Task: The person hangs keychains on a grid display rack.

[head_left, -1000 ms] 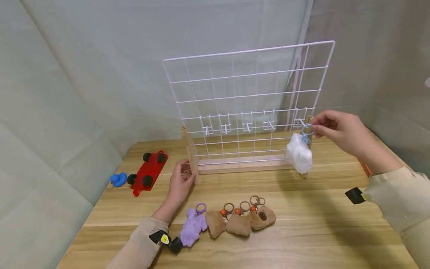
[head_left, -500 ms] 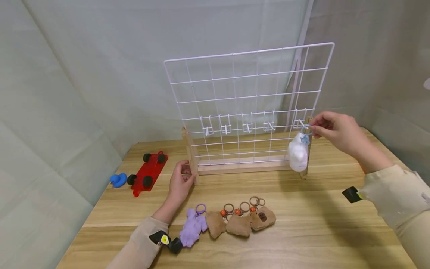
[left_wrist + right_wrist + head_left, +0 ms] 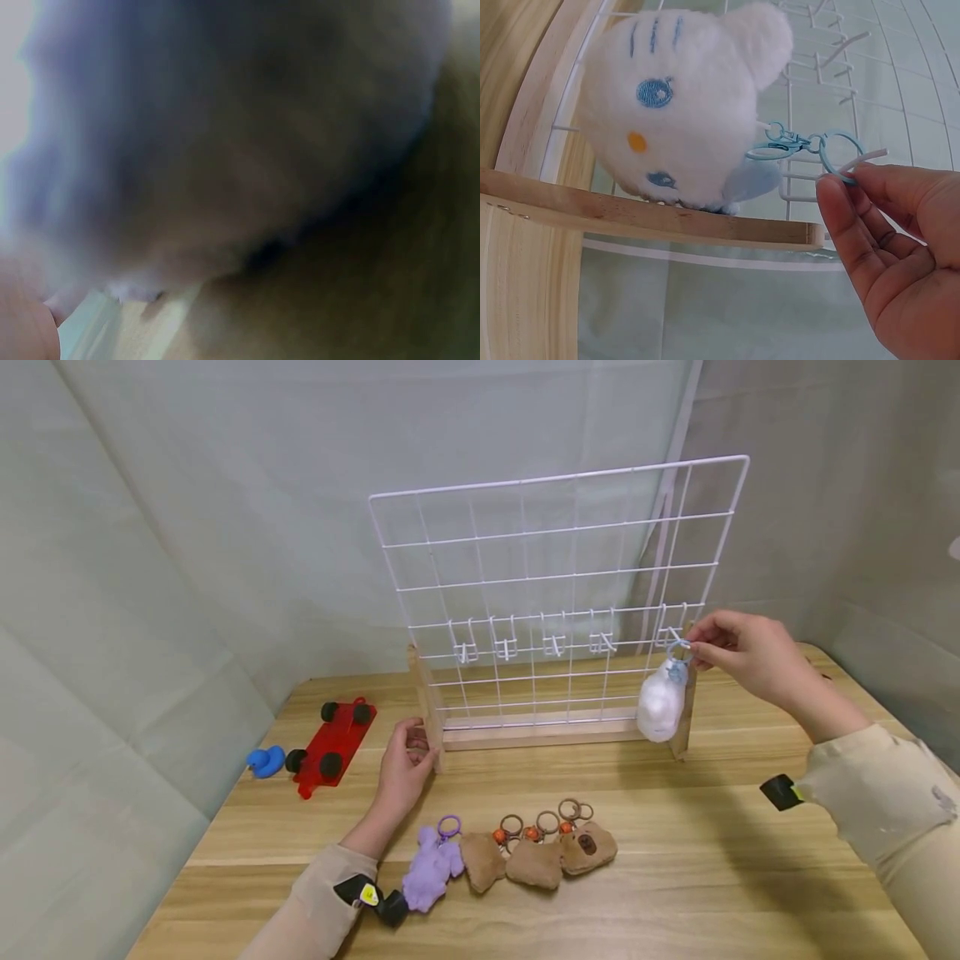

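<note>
My right hand (image 3: 757,652) pinches the light-blue key ring (image 3: 842,157) of a white plush keychain (image 3: 662,706) at the rack's right end. In the right wrist view, the tip of a white wire hook (image 3: 871,156) appears to pass through that ring. The plush hangs below, with blue stitched eyes and an orange nose. My left hand (image 3: 405,768) grips the wooden left foot (image 3: 427,710) of the white wire grid rack (image 3: 555,531), thumb in front. A blurred shape fills most of the left wrist view.
Several hooks (image 3: 553,645) hang in a row on the grid. In front lie a purple plush keychain (image 3: 431,868) and several brown plush keychains (image 3: 534,863). To the left are a red toy car (image 3: 335,743) with black wheels and a blue toy duck (image 3: 266,762).
My right hand has shifted slightly left with the key ring, towards the rightmost hook. The white plush has turned and moved a little. My left hand has stayed at the rack's foot.
</note>
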A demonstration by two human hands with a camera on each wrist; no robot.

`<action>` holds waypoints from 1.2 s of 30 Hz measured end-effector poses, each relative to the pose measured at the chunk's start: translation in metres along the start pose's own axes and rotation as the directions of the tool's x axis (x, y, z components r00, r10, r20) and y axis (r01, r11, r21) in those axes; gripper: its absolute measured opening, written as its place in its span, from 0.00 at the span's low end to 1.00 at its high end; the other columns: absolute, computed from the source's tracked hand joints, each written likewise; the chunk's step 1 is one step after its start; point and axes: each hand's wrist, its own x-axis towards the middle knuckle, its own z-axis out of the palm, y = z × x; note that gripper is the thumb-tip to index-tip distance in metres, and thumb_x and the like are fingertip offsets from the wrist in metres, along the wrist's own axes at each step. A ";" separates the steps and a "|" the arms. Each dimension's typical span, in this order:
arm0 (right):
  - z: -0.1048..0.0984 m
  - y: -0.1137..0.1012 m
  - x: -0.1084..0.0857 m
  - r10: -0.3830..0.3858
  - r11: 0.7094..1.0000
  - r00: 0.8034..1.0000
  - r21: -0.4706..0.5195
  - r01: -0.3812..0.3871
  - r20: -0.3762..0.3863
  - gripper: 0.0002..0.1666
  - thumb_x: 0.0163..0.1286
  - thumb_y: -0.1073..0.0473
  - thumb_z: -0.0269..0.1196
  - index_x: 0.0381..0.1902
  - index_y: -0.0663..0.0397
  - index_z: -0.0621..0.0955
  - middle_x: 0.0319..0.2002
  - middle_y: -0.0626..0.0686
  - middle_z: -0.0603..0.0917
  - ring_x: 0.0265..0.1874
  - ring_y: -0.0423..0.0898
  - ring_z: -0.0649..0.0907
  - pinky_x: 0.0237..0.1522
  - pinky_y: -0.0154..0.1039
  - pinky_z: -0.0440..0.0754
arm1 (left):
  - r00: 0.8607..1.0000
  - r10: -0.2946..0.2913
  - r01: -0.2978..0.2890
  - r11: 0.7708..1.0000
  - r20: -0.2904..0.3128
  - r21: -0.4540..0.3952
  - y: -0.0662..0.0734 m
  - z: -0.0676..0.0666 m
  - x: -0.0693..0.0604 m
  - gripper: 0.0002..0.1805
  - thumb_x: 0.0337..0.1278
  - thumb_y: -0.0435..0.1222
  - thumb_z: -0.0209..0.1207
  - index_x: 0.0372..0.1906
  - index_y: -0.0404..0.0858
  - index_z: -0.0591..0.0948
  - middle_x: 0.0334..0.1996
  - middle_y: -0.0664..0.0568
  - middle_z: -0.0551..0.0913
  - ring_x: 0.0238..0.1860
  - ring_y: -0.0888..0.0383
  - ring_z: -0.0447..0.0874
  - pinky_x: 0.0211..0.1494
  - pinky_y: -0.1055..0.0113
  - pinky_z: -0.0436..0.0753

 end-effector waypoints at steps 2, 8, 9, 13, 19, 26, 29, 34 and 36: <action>0.000 0.000 0.000 0.000 1.000 1.000 0.002 0.000 0.002 0.10 0.67 0.66 0.60 0.44 0.66 0.78 0.36 0.62 0.83 0.25 0.29 0.80 0.29 0.23 0.79 | 1.000 0.000 0.000 1.000 0.000 -0.001 0.000 0.000 0.000 0.27 0.54 0.21 0.59 0.59 0.30 0.66 0.46 0.34 0.77 0.45 0.46 0.77 0.38 0.78 0.76; -0.001 0.000 0.000 0.009 1.000 1.000 -0.016 -0.009 0.009 0.10 0.67 0.66 0.60 0.45 0.65 0.79 0.38 0.62 0.83 0.27 0.32 0.80 0.29 0.24 0.78 | 1.000 0.004 -0.004 1.000 0.003 0.008 0.000 0.000 0.000 0.27 0.54 0.21 0.59 0.59 0.30 0.66 0.46 0.34 0.77 0.45 0.46 0.78 0.38 0.78 0.76; -0.001 0.000 0.000 0.009 1.000 1.000 -0.019 -0.009 0.008 0.10 0.67 0.66 0.60 0.45 0.64 0.79 0.38 0.62 0.83 0.27 0.32 0.80 0.29 0.24 0.78 | 1.000 0.003 -0.003 1.000 0.002 0.009 0.000 0.000 0.000 0.26 0.54 0.21 0.59 0.59 0.30 0.66 0.46 0.34 0.77 0.45 0.46 0.77 0.38 0.78 0.76; -0.001 0.000 -0.001 0.006 0.999 1.000 -0.033 -0.006 0.002 0.11 0.67 0.64 0.61 0.46 0.63 0.79 0.38 0.61 0.84 0.26 0.30 0.79 0.29 0.24 0.78 | 1.000 0.000 0.000 1.000 0.001 0.004 0.001 -0.001 0.000 0.26 0.54 0.21 0.59 0.59 0.30 0.66 0.46 0.34 0.77 0.45 0.46 0.77 0.38 0.78 0.76; -0.005 0.000 -0.007 -0.014 0.999 0.998 -0.051 0.012 -0.053 0.12 0.67 0.61 0.62 0.45 0.61 0.80 0.37 0.60 0.84 0.25 0.26 0.77 0.28 0.23 0.76 | 1.000 0.007 -0.007 1.000 0.000 -0.007 0.001 -0.002 -0.001 0.27 0.54 0.21 0.59 0.59 0.29 0.66 0.46 0.34 0.77 0.44 0.46 0.78 0.38 0.78 0.76; -0.011 -0.004 -0.017 -0.033 0.999 0.990 -0.029 0.029 -0.138 0.11 0.66 0.59 0.63 0.44 0.58 0.80 0.33 0.53 0.85 0.25 0.26 0.78 0.28 0.21 0.75 | 1.000 -0.001 0.001 1.000 0.000 0.004 -0.001 -0.002 0.000 0.26 0.55 0.22 0.59 0.59 0.30 0.66 0.47 0.35 0.77 0.45 0.46 0.78 0.39 0.77 0.77; -0.012 -0.007 -0.019 -0.041 0.999 0.985 -0.007 0.040 -0.166 0.11 0.66 0.58 0.63 0.44 0.57 0.81 0.30 0.43 0.84 0.24 0.26 0.78 0.28 0.20 0.75 | 1.000 -0.008 0.008 1.000 -0.003 0.000 -0.001 -0.002 0.000 0.26 0.54 0.22 0.59 0.59 0.30 0.66 0.47 0.35 0.77 0.45 0.46 0.77 0.39 0.77 0.76; -0.010 -0.013 -0.026 -0.041 0.999 0.978 0.019 0.046 -0.205 0.11 0.65 0.57 0.64 0.44 0.55 0.81 0.27 0.29 0.80 0.24 0.26 0.78 0.28 0.20 0.74 | 1.000 -0.002 0.002 1.000 0.000 -0.008 -0.001 -0.001 0.000 0.26 0.54 0.21 0.59 0.59 0.30 0.66 0.47 0.34 0.77 0.45 0.46 0.77 0.39 0.78 0.76; -0.008 -0.016 -0.028 -0.045 0.999 0.977 0.021 0.050 -0.211 0.11 0.64 0.58 0.65 0.44 0.55 0.82 0.27 0.26 0.78 0.24 0.26 0.78 0.28 0.20 0.73 | 1.000 0.002 -0.002 1.000 0.000 -0.009 -0.002 -0.001 0.000 0.26 0.54 0.21 0.59 0.59 0.30 0.66 0.47 0.34 0.77 0.44 0.46 0.77 0.39 0.77 0.76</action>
